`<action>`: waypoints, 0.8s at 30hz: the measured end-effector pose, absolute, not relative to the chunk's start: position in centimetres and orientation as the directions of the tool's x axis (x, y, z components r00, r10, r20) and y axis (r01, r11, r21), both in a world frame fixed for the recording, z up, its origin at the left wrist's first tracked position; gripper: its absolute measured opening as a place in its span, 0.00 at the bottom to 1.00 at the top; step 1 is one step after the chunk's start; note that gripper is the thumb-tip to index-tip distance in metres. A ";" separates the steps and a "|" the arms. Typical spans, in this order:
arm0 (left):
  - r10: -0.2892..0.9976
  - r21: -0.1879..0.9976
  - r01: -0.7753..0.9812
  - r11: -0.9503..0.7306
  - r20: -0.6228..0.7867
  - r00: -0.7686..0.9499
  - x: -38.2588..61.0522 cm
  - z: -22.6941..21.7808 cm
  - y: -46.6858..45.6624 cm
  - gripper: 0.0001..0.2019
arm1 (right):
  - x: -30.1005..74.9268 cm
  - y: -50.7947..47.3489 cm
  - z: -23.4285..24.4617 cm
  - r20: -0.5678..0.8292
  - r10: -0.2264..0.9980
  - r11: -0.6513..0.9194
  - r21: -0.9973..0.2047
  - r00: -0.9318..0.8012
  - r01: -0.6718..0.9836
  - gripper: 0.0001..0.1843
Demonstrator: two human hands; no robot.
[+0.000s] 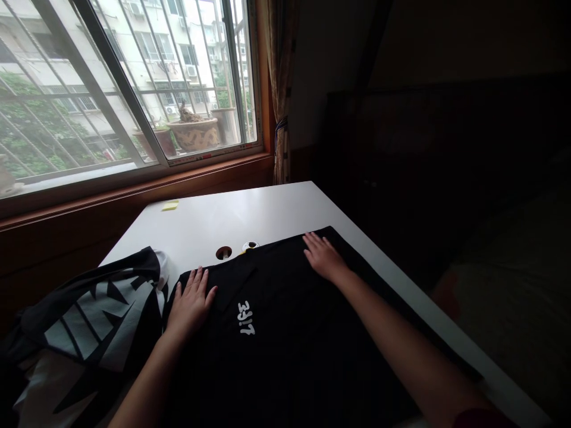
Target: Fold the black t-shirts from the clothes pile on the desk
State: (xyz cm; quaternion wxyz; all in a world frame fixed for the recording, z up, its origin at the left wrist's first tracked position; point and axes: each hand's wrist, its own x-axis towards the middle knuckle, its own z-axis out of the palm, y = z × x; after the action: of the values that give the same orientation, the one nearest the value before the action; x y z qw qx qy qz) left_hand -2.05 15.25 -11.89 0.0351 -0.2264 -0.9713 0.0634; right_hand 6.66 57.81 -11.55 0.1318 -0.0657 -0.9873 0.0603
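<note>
A black garment [285,333] with white lettering lies spread flat over the table; its lower part runs out of view toward me. My left hand [191,303] rests palm down near its far left corner, fingers spread. Close to the far right corner, my right hand [325,255] also lies flat on the cloth with its fingers stretched out. Neither hand grips anything. To the left of my left hand is a rumpled black and white garment [102,315] with large printed shapes.
The white table [250,208] has a round hole [223,252] and a small round white object [250,245] beyond the black cloth. A yellow paper slip [170,205] lies near the far left edge. Behind stand a barred window [178,83] and a curtain [281,89]. The right side is dark.
</note>
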 end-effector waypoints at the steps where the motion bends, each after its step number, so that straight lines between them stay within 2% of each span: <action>1: 0.443 -0.138 0.434 0.890 0.037 -0.896 -2.1 -11.9 15.2 0.33 | 5.6 55.4 -11.5 0.249 0.071 0.989 -0.140 -0.966 0.036 0.31; 6: 0.447 -0.125 0.438 0.890 0.055 -0.893 -2.1 -11.9 15.1 0.33 | 2.0 45.0 -11.6 0.222 -0.195 0.954 -0.182 -0.955 -0.237 0.31; 10: 0.454 -0.120 0.446 0.887 0.057 -0.889 -1.9 -11.7 15.1 0.33 | 1.5 43.0 -12.0 0.192 -0.256 0.932 -0.213 -0.948 -0.294 0.30; 14: 0.447 -0.112 0.440 0.891 0.042 -0.894 -2.0 -11.6 15.2 0.33 | 2.1 47.2 -12.4 0.162 -0.157 0.960 -0.206 -0.974 -0.189 0.32; 24: 0.445 -0.114 0.438 0.891 0.044 -0.894 -2.1 -11.9 15.0 0.33 | 9.0 65.9 -13.5 0.194 0.324 0.940 -0.175 -0.926 0.293 0.32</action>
State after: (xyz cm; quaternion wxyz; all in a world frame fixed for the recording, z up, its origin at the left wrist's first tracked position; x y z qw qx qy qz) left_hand -2.12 15.02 -11.87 0.0344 -0.2273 -0.9719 0.0508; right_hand 9.00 65.87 -13.53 0.1107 -0.1576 -0.9787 0.0718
